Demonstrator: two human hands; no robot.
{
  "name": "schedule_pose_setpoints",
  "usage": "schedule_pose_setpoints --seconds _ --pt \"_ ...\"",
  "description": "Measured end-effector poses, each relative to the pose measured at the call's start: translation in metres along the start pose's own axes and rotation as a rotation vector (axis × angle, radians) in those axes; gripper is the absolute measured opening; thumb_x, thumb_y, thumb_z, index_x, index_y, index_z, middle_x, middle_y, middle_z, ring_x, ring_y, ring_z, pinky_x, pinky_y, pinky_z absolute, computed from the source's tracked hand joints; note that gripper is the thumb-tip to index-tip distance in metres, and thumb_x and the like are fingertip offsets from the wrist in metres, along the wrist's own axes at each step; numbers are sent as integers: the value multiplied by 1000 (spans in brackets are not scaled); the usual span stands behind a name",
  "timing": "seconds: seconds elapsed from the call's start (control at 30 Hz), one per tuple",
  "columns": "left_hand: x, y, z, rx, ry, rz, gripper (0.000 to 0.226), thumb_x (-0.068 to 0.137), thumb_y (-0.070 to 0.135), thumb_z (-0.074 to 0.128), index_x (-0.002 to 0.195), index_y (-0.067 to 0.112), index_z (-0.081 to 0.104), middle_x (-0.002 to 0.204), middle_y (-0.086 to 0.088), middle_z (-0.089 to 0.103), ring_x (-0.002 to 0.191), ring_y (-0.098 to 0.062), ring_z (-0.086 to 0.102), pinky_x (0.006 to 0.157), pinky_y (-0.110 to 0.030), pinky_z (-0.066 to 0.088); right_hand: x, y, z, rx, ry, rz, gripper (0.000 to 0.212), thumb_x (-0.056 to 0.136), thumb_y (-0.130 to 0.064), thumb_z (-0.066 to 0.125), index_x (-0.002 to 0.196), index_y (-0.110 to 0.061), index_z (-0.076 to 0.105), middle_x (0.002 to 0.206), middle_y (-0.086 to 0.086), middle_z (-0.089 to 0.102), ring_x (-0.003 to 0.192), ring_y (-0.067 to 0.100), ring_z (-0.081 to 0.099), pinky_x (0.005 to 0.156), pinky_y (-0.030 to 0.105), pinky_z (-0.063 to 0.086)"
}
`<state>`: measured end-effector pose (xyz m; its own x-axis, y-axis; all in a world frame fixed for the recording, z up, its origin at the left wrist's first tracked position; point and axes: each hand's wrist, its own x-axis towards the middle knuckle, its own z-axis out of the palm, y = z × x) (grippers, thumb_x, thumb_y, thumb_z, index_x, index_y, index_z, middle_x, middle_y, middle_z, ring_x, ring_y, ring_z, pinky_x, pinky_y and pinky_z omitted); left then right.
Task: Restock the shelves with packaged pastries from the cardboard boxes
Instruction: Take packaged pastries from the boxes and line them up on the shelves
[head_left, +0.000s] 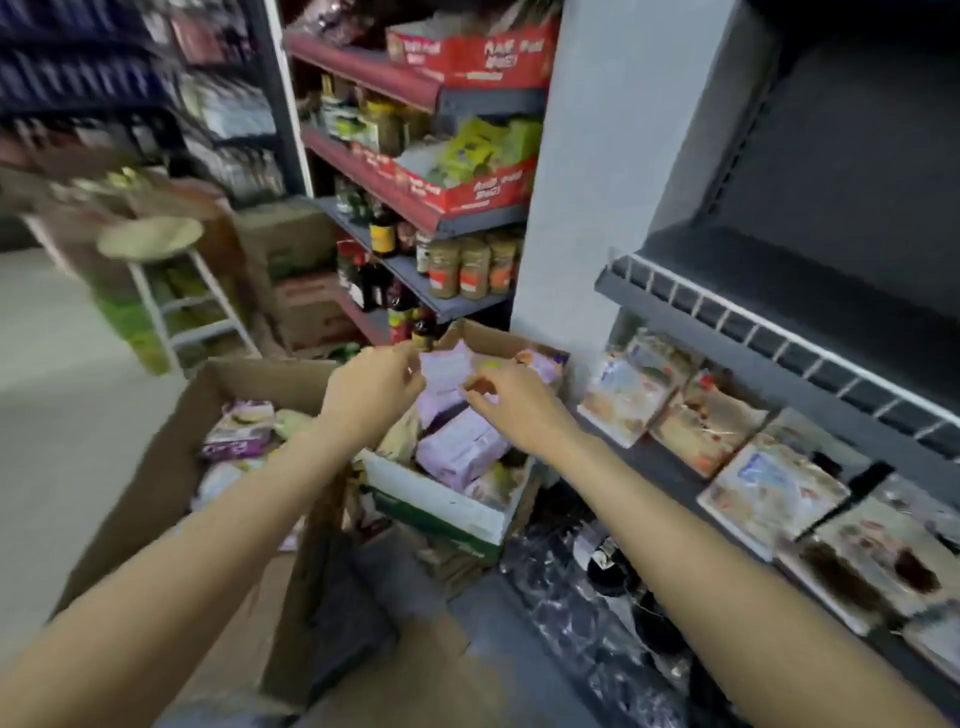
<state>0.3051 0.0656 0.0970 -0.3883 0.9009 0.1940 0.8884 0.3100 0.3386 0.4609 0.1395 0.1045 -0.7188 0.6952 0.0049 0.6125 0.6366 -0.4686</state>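
Lilac plastic pastry packets (460, 447) fill the smaller white-and-green cardboard box (441, 501), which stands on the floor between a larger brown cardboard box (171, 447) and the dark metal shelf unit (810, 358). More packets, purple and pale, lie in the larger box.

Step in hand: pick-up. Both hands are over the smaller box. The left hand (371, 387) has its fingers curled toward an upright lilac packet (441, 371) at the box's far side; the right hand (511, 408) reaches the same packet from the other side, fingertips bent. Motion blur hides the contact, so it cannot be told whether either hand has a grasp on the packet or is only closing on it.

The lower dark shelf (649, 457) to the right already carries a row of flat clear-wrapped pastry trays (628, 400); the shelf above, behind a white wire front rail (779, 338), appears bare.

Next move, as a judgement: secure the packet between both hands, lift it clear of the box flaps, then carry it right to a shelf space. Neighbouring packets are tightly stacked and may drag upward.
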Motion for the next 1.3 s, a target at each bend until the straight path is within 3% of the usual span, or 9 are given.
schedule_pose_setpoints --seconds 0.13,0.3,0.43,0.67,0.8,0.9,1.0,1.1,1.3 --pt "8 -129 6 27 -104 -193 18 89 23 51 99 11 60 98 -15 66 98 -35 62 71 -36 46 72 -60 95 99 -132 -23 20 94 -18 52 99 -3 65 99 16 66 92 29 59 75 38 48" --pt "10 -255 38 4 -264 -418 26 91 24 51 108 8 61 113 -20 64 106 -36 59 83 -38 47 147 -115 198 129 -285 -17 32 92 -13 53 122 -3 58 116 21 60 109 34 56 88 34 40" --pt "22 -323 72 -8 -387 -527 29 94 20 46 117 3 54 122 -21 58 114 -36 54 86 -38 44 201 -131 261 89 -397 45 42 93 -15 52 132 -2 46 130 22 48 123 35 45 95 31 31" --pt "61 -399 150 143 -535 -539 41 89 3 47 129 7 43 134 -14 42 126 -32 43 95 -41 41 295 -111 357 17 -489 161 67 92 -23 57 146 -6 21 142 22 33 131 38 37 105 40 34" --pt "68 -422 198 190 -523 -496 59 88 6 54 141 13 30 153 -11 22 143 -27 21 109 -40 30 330 -94 401 -2 -559 114 83 91 -33 60 152 -10 7 155 14 19 142 30 23 111 37 27" --pt "72 -429 218 294 -476 -514 56 91 17 54 141 24 30 152 -9 25 139 -28 27 107 -44 31 338 -90 418 -121 -437 69 66 91 -36 58 147 -19 28 145 13 37 132 33 37 102 40 37" --pt "76 -429 221 464 -378 -350 39 88 15 42 119 33 58 126 -5 57 109 -30 57 86 -42 45 343 -92 421 -236 -348 33 35 97 -28 49 131 -22 54 126 14 56 117 34 53 88 37 46" --pt "74 -423 210 478 -305 -256 40 70 17 37 80 30 74 85 -2 72 69 -27 66 60 -35 52 342 -94 408 -334 -296 -9 30 99 -25 44 121 -15 61 118 16 62 110 37 59 85 37 47" --pt "73 -406 159 204 25 -460 24 93 8 47 116 12 55 120 -8 57 106 -32 52 77 -40 39 324 -112 346 -289 -146 -60 38 99 -42 39 109 -18 67 104 14 69 100 36 63 75 37 45"
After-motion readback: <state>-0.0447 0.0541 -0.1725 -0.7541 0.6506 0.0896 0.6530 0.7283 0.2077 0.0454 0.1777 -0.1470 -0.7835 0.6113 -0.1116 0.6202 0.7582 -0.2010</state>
